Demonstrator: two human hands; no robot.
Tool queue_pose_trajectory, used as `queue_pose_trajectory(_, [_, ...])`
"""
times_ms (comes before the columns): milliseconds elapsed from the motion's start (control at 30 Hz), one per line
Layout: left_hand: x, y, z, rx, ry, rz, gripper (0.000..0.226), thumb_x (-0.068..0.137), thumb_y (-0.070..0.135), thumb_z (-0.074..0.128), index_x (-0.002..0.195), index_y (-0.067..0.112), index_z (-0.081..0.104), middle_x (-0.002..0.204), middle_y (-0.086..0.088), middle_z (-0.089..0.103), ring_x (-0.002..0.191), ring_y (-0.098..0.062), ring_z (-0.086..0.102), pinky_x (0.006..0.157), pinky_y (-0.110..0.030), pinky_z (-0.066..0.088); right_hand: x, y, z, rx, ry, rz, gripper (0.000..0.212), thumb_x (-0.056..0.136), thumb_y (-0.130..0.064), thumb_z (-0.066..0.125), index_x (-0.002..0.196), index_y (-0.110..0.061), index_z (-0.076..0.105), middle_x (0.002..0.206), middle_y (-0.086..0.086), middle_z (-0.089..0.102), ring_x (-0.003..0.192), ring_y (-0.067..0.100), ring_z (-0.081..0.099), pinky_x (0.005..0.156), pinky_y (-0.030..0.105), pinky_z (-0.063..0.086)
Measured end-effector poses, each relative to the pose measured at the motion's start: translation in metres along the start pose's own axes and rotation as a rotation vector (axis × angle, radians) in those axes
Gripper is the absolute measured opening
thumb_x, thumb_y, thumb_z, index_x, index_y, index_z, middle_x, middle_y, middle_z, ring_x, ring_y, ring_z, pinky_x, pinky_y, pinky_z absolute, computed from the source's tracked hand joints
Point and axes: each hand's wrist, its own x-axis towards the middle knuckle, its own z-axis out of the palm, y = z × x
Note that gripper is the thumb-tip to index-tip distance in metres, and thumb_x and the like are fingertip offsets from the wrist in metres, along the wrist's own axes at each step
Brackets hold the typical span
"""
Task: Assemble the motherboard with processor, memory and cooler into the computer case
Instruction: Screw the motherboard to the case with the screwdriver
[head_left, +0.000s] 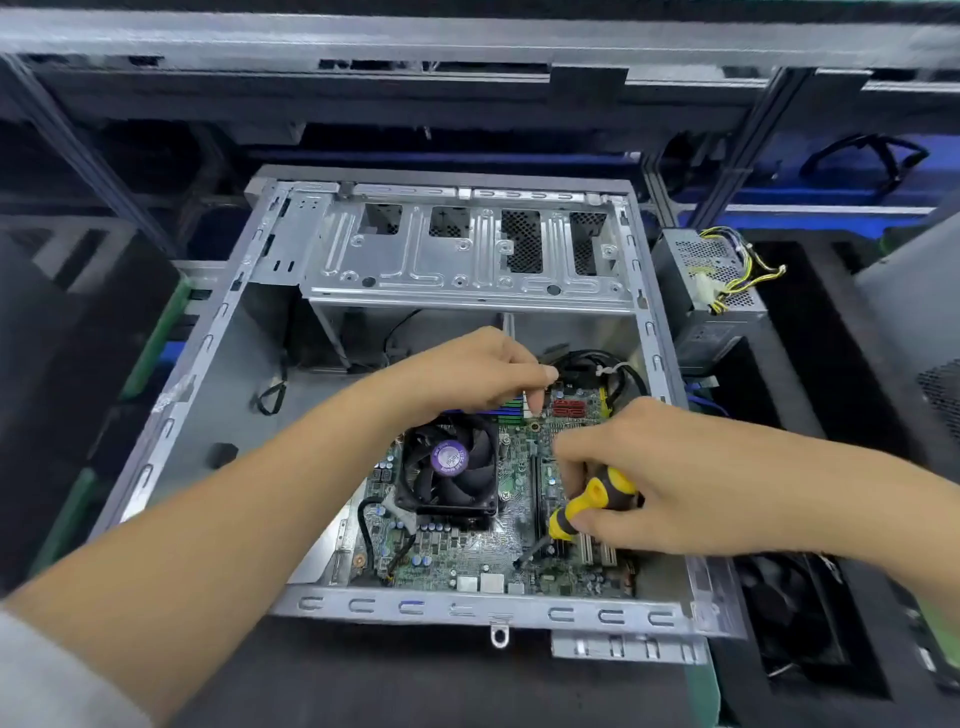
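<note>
Board (457, 545) sits low in the open case (218, 332), cooler (449, 467) on it.
Your right hand (639, 473) curls round the screwdriver (587, 506), tip on the board; your left hand (483, 371) pinches a connector at the board's far edge.

Count, my bench: one open computer case (218, 332); one motherboard (467, 551) seated inside; one cooler fan (449, 462) on it; one yellow-black screwdriver (582, 512); one power supply (711, 275) off the case's right edge; my two hands.
</note>
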Motion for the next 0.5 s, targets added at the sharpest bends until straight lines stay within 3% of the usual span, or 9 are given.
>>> queue_pose_trajectory(200, [0.003,-0.013,-0.005,0.096,0.008,0.027,0.039,0.094,0.039,0.056,0.062,0.021,0.069,0.041,0.007,0.024,0.039,-0.010,0.018,0.038,-0.019,0.017,0.005,0.003,0.006,0.089,-0.088,0.015,0.012,0.089,-0.037,0.057,0.085,-0.030,0.047,0.062,-0.041,0.047,0.053,-0.001,0.046,0.052,0.015,0.040])
queue_pose_trajectory(333, [0.010,-0.011,-0.009,0.107,0.058,0.037,0.038,0.093,0.041,0.057,0.067,0.016,0.071,0.045,0.006,0.021,0.040,-0.010,0.018,0.037,-0.016,0.019,0.006,0.007,0.004,0.103,-0.077,0.030,0.018,0.089,-0.036,0.057,0.080,-0.032,0.042,0.066,-0.046,0.045,0.053,0.002,0.046,0.051,0.016,0.039])
queue_pose_trajectory(400, [0.011,-0.010,-0.011,0.106,0.069,0.045,0.038,0.093,0.040,0.057,0.069,0.015,0.072,0.045,0.006,0.022,0.038,-0.010,0.019,0.036,-0.015,0.020,0.006,0.008,0.004,0.093,-0.061,0.035,0.020,0.089,-0.036,0.057,0.078,-0.032,0.040,0.066,-0.034,0.052,0.056,0.001,0.047,0.051,0.016,0.038])
queue_pose_trajectory(433, [0.012,-0.010,-0.011,0.116,0.071,0.049,0.038,0.093,0.040,0.057,0.069,0.015,0.072,0.043,0.007,0.022,0.038,-0.009,0.019,0.036,-0.015,0.020,0.006,0.008,0.004,0.078,-0.061,0.034,0.020,0.089,-0.036,0.057,0.078,-0.032,0.040,0.063,-0.019,0.055,0.058,-0.001,0.047,0.051,0.016,0.038])
queue_pose_trajectory(500, [0.011,-0.010,-0.010,0.144,0.070,0.056,0.038,0.093,0.041,0.057,0.067,0.018,0.071,0.041,0.009,0.022,0.038,-0.009,0.019,0.037,-0.016,0.018,0.006,0.007,0.005,0.021,-0.084,0.029,0.018,0.088,-0.038,0.055,0.081,-0.031,0.041,0.054,-0.005,0.045,0.060,-0.005,0.046,0.050,0.018,0.037])
